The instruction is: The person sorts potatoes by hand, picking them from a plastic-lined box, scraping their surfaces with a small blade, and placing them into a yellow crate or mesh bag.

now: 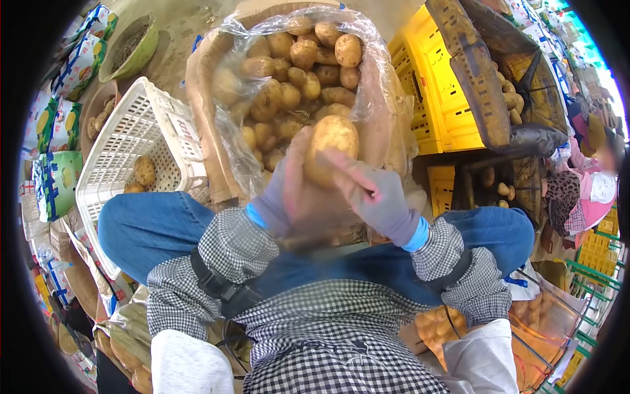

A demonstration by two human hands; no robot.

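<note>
Potato (336, 134) in hand above a well-stocked carton

The potato is held up between the two hands, above the near end of a cardboard carton (205, 98) with a clear plastic liner (239, 154). The left hand (283, 187) grips it from the left side, the thumb along its skin. The right hand (387, 200) has its fingers stretched towards the near face—blur hides whether they pinch, press or only brush it.

As for how far things are, the carton looks well along: a thick layer of loose potatoes (289, 95) spreads through it, and the liner lies open, not folded over or tied. How deep the layer goes cannot be told. The held potato is out of the pile, not set down anywhere.

To the left, the white basket (187, 144) shows just a couple of potatoes at its near end. To the right, beyond the knee, brown crates (466, 85) hold a few more, and orange net bags (440, 328) of potatoes sit near right—how many are sorted is not clear.
</note>
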